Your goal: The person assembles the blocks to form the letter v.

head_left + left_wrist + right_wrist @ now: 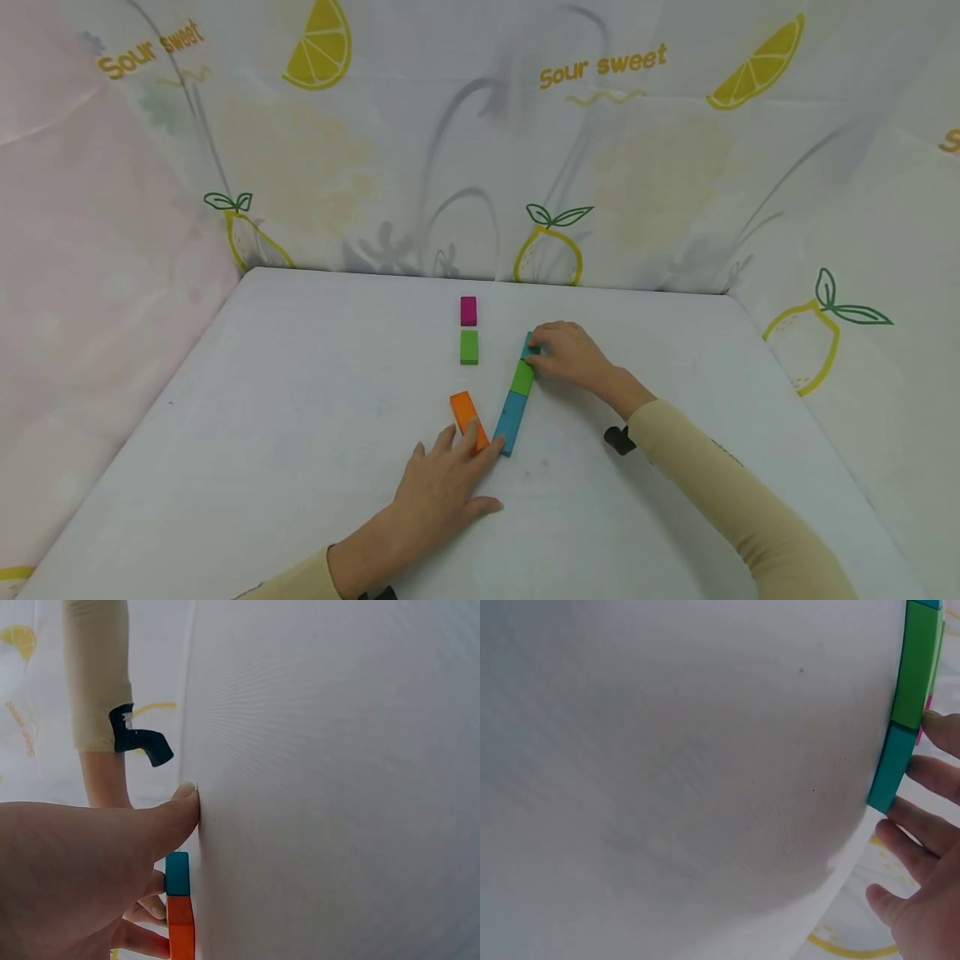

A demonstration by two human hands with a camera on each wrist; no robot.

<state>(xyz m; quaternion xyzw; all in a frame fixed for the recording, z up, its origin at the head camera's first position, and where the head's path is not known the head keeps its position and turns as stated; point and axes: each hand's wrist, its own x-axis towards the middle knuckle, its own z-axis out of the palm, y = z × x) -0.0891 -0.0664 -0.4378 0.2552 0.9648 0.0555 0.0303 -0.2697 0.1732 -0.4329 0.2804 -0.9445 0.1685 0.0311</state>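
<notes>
In the head view, a slanted row of blocks has a long blue block (512, 423) nearest, a green block (522, 377) in the middle and a short blue block (528, 343) at the far end. My right hand (573, 358) holds the short blue block (892, 766) between thumb and fingers, the thumb near its seam with the green one. My left hand (442, 483) lies with fingers spread, fingertips on the orange block (467, 412) and at the near end of the long blue block. Those fingertips partly cover the orange block.
A magenta block (468, 311) and another green block (468, 347) stand in line farther back, a small gap between them. The white table (300, 375) meets a lemon-printed cloth (652, 167) at its back edge. A black wrist mount (619, 440) hangs by the right sleeve.
</notes>
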